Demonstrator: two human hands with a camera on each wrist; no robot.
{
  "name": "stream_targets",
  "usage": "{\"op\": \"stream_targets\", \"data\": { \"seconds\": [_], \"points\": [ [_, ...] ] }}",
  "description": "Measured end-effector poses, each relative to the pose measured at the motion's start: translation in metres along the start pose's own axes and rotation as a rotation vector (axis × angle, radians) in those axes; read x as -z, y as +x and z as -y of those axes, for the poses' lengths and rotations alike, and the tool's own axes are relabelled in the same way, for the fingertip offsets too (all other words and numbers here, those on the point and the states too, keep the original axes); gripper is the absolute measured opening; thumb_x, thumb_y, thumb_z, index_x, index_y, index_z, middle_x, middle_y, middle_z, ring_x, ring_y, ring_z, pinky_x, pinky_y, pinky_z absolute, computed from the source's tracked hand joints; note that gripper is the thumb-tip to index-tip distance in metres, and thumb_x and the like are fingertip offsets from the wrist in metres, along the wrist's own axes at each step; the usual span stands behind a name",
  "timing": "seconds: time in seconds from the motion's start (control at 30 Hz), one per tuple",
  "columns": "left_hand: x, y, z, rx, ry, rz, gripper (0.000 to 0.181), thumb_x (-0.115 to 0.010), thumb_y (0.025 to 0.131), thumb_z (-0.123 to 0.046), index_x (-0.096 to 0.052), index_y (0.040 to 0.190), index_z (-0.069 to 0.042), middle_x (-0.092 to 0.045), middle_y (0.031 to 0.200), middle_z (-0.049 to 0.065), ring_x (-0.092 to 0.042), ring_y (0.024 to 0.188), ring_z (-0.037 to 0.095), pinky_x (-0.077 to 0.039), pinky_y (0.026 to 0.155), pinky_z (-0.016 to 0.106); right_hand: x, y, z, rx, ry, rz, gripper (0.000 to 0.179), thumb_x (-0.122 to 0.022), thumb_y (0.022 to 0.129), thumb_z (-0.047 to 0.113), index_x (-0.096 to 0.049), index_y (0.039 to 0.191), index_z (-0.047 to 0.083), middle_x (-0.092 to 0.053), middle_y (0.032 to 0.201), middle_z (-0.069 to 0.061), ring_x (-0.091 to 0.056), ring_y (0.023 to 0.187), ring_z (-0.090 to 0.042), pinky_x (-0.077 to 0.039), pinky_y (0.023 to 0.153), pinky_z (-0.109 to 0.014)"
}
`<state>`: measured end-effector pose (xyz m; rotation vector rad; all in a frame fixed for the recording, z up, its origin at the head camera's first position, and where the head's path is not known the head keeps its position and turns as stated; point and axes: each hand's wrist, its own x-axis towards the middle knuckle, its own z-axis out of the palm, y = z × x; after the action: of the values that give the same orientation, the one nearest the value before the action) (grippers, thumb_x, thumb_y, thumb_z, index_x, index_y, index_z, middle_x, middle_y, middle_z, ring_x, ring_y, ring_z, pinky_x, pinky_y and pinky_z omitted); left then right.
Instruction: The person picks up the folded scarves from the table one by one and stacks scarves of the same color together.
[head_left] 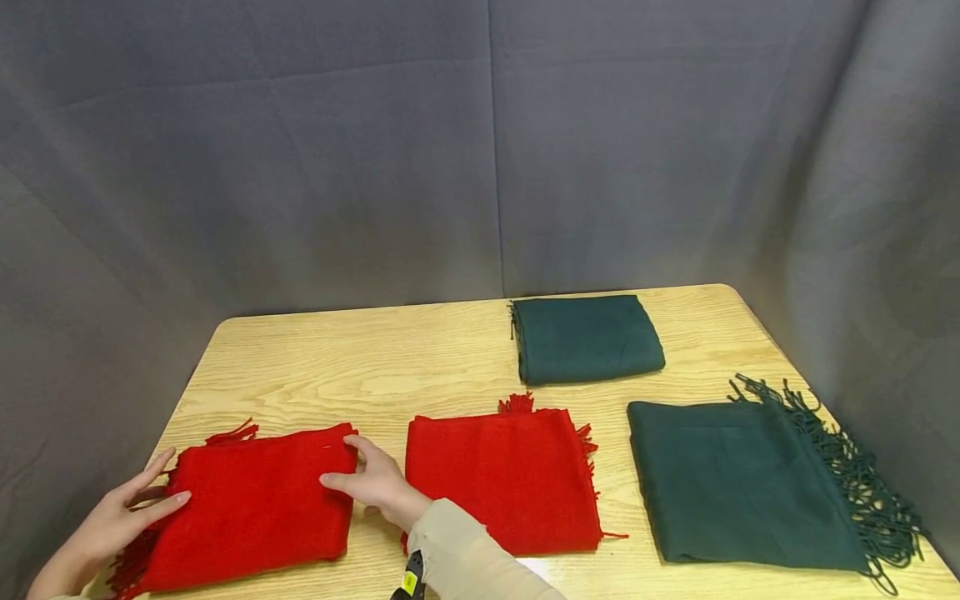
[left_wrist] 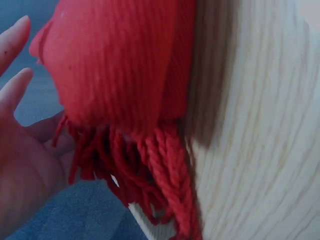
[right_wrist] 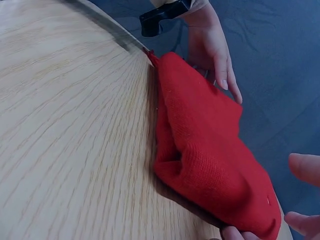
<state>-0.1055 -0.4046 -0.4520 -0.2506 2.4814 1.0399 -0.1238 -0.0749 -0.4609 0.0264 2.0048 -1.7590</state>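
At the near left corner of the wooden table [head_left: 420, 350], a folded red scarf [head_left: 255, 500] is squared up between two hands. Its fringed left edge is touched by the left hand [head_left: 123, 517], fingers straight and spread, nothing gripped. Its right edge is pressed by the right hand [head_left: 378, 482], thumb over the top layer, fingers loosely extended. Risk is judged at the table's edge: the fringe [left_wrist: 145, 170] already overhangs, so a hard push leftward could drag the fold off.
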Motion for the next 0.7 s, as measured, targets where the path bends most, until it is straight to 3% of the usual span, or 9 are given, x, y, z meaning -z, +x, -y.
{"op": "stream_targets", "data": {
  "seconds": [0.1,0.2,0.33,0.43,0.57,0.7],
  "points": [
    [0.0,0.001,0.001,0.01,-0.049,0.028,0.086,-0.05,0.091,-0.041,0.012,0.141,-0.009,-0.002,0.14,0.038,-0.022,0.12,0.054,-0.039,0.085,0.059,-0.001,0.001,0.0,-0.003,0.003,0.001,0.059,-0.072,0.076,0.019,-0.048,0.13,0.019,-0.054,0.095,0.0,-0.051,0.075,-0.015,-0.039,0.046,-0.036],
    [-0.001,0.002,0.001,0.026,-0.071,0.033,0.085,-0.051,0.091,-0.041,0.007,0.142,-0.006,-0.006,0.139,0.038,-0.027,0.118,0.053,-0.043,0.083,0.053,-0.002,0.002,0.001,-0.012,0.014,0.011,0.059,-0.072,0.076,0.019,-0.048,0.13,0.02,-0.055,0.097,0.0,-0.052,0.077,-0.015,-0.042,0.05,-0.039],
    [-0.003,0.002,0.001,0.05,-0.102,0.01,0.082,-0.052,0.09,-0.043,-0.007,0.143,0.0,-0.015,0.136,0.039,-0.033,0.115,0.051,-0.047,0.079,0.047,-0.003,0.003,0.001,-0.025,0.033,0.022,0.058,-0.072,0.076,0.018,-0.048,0.129,0.02,-0.056,0.102,-0.001,-0.053,0.079,-0.017,-0.045,0.054,-0.042],
    [-0.005,0.003,0.003,0.035,-0.143,-0.017,0.078,-0.055,0.089,-0.04,-0.013,0.14,0.001,-0.017,0.135,0.037,-0.031,0.116,0.05,-0.046,0.079,0.047,-0.005,0.004,0.001,-0.028,0.043,0.026,0.057,-0.072,0.076,0.017,-0.049,0.129,0.021,-0.055,0.108,-0.002,-0.053,0.079,-0.018,-0.046,0.054,-0.043],
    [-0.008,0.003,0.006,-0.006,-0.222,-0.028,0.065,-0.059,0.088,-0.032,-0.021,0.139,-0.021,-0.019,0.133,0.037,-0.034,0.114,0.05,-0.047,0.077,0.045,-0.008,0.005,0.001,-0.036,0.055,0.041,0.056,-0.072,0.077,0.014,-0.05,0.128,0.022,-0.052,0.111,-0.001,-0.053,0.073,-0.019,-0.047,0.054,-0.041],
    [-0.01,0.002,0.006,-0.03,-0.25,-0.013,0.066,-0.06,0.088,-0.027,-0.016,0.135,-0.043,-0.017,0.135,0.036,-0.032,0.115,0.052,-0.048,0.076,0.047,-0.012,0.006,0.001,-0.033,0.068,0.048,0.055,-0.071,0.077,0.011,-0.051,0.126,0.024,-0.052,0.108,0.0,-0.056,0.071,-0.019,-0.049,0.054,-0.039]
  ]
}}
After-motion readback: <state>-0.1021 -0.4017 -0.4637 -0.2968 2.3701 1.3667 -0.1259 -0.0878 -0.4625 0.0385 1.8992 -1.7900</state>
